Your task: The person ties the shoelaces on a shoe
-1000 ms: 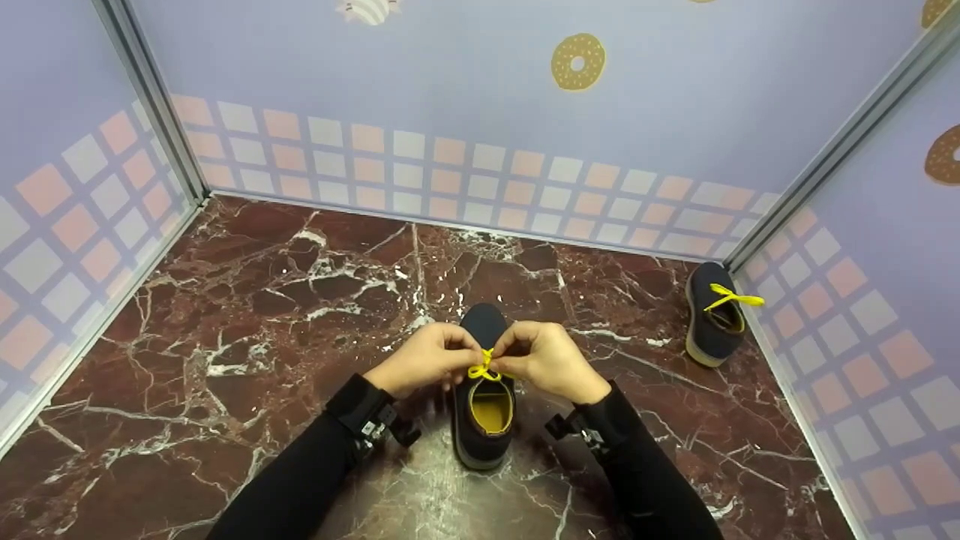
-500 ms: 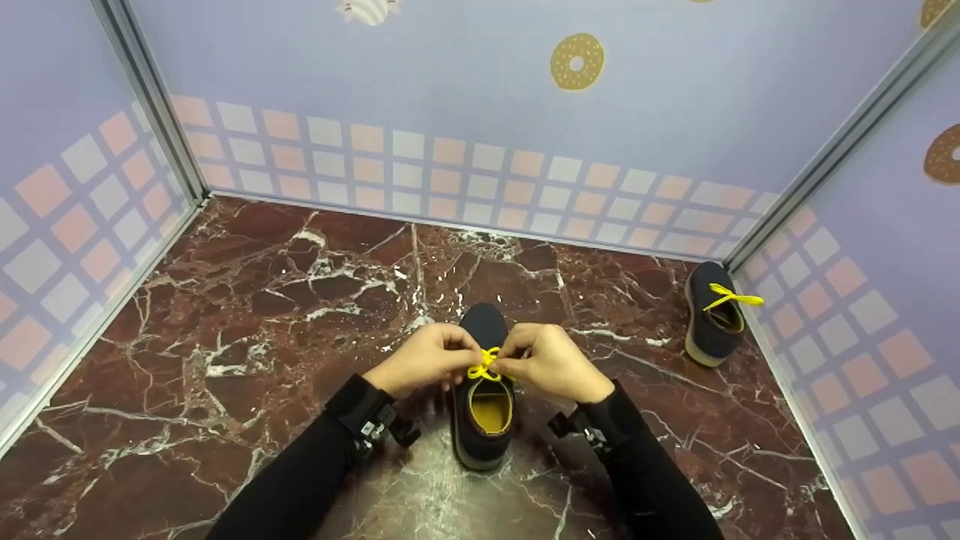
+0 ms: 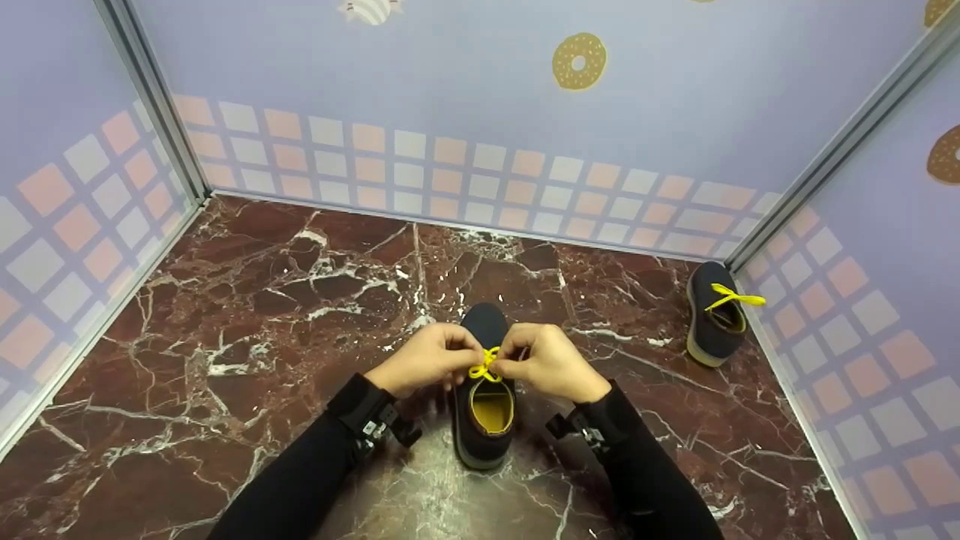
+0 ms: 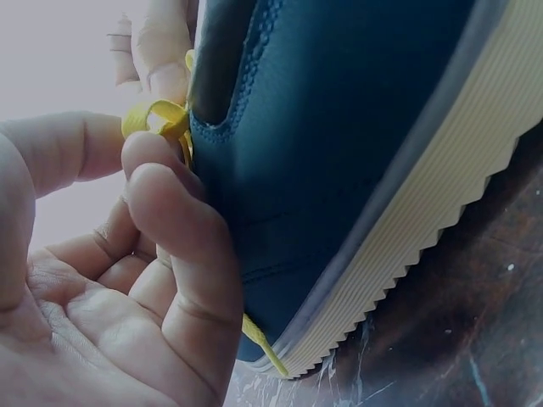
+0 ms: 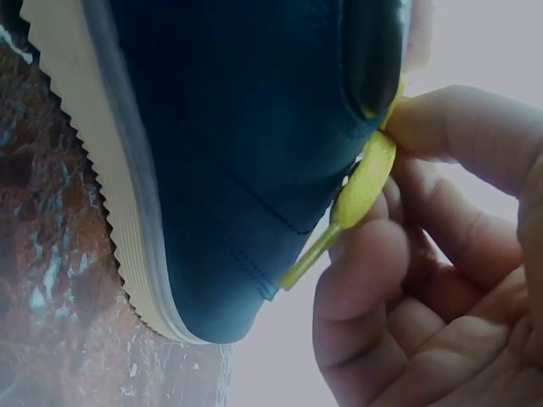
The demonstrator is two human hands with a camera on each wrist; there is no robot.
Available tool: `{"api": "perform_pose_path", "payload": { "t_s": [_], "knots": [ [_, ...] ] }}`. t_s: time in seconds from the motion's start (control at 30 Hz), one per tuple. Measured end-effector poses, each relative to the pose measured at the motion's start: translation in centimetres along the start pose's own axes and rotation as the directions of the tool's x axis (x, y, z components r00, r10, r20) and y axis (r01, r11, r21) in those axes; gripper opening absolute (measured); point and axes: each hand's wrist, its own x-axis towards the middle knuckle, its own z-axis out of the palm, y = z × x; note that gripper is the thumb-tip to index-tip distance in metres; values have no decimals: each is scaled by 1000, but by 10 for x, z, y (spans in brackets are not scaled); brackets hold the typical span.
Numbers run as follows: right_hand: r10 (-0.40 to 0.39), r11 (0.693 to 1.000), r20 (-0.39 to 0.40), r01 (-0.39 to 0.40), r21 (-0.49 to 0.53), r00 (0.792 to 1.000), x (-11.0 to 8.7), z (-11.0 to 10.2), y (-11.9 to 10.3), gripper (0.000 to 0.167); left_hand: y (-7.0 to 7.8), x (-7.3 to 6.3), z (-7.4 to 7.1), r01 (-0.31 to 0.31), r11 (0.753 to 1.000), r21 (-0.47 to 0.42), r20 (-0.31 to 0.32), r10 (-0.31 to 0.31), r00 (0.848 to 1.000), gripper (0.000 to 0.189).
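A dark shoe (image 3: 484, 446) with a yellow lining stands on the floor between my hands, toe pointing away. Its yellow shoelace (image 3: 486, 366) is looped into a bow at the front of the opening. My left hand (image 3: 426, 361) pinches the lace from the left, and a yellow loop (image 4: 157, 119) shows at its thumb and fingertips in the left wrist view. From the right, my right hand (image 3: 553, 365) pinches the lace at the bow; in the right wrist view a lace end (image 5: 361, 195) hangs below the thumb. Fingers partly cover the knot.
A second dark shoe (image 3: 716, 330) with a yellow lace bow stands at the right, close to the side wall (image 3: 862, 352). Pale patterned panels enclose the floor, including a back wall (image 3: 465, 97). The floor (image 3: 300, 300) is dark red marble with white veins.
The right fingertips have shifted slightly inward over the bow since the oldest frame. The left hand and both shoes stay in place.
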Motion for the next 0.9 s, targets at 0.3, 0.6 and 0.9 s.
{"api": "perform_pose_path", "payload": {
  "t_s": [0.3,0.6,0.9],
  "knots": [
    [-14,1000,16,14,-7,1000,0,-2,-1,15,0,-1,-1,-8,1000,-11,36,9,999,15],
    [-30,999,40,31,-9,999,-1,-4,1,12,-2,0,-1,-27,1000,-8,35,27,999,17],
    [-71,997,43,71,-3,997,-1,-5,2,11,-2,-1,1,-43,998,-38,43,44,998,15]
  ]
}}
